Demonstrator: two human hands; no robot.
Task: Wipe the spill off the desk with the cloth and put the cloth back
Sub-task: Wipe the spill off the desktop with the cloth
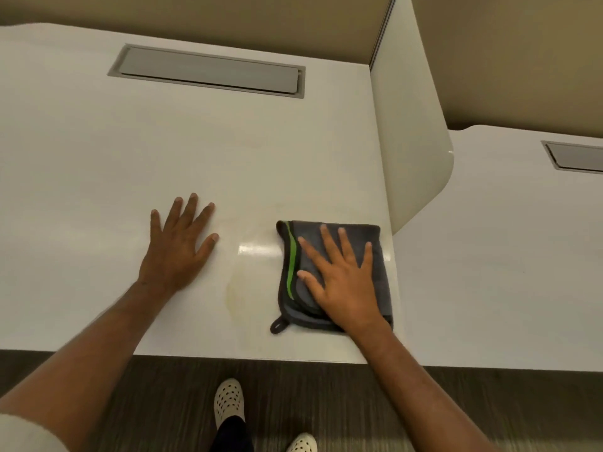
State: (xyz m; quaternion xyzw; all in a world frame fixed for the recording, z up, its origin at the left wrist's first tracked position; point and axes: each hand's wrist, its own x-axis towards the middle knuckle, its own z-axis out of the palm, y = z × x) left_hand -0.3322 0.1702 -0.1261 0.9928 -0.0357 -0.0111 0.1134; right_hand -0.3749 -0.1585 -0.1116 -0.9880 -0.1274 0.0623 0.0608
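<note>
Pressing my right hand (342, 282) flat, fingers spread, on the folded grey cloth (332, 275) near the desk (98, 158) front edge, I am bracing my open left hand (177, 246) beside it. A faint yellowish spill (236, 295) is lying between them; next I judge I am sweeping leftward across it.

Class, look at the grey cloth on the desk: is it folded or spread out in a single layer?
Folded. The cloth shows stacked layered edges along its left and near sides, under the flat right hand.
</note>
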